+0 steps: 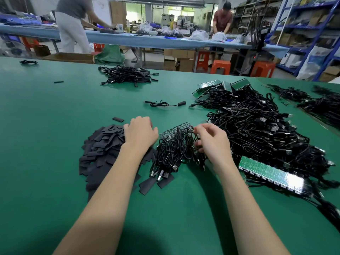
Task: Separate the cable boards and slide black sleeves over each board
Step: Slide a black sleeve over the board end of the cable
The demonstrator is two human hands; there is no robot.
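With the left hand [140, 132] resting relaxed-fingered on the black sleeve pile [103, 153] and the right hand [211, 138] pinching the near-centre board strip [176, 129], its tangled cables [174, 153] could snag, dragging neighbouring boards.

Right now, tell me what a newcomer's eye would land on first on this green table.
First, the big tangle of black cables heaped on the right, with a shiny green board strip at its near edge. Next, the pile of black sleeves on the left, under the left hand. Between them lies a smaller cable bundle, which the right hand picks at.
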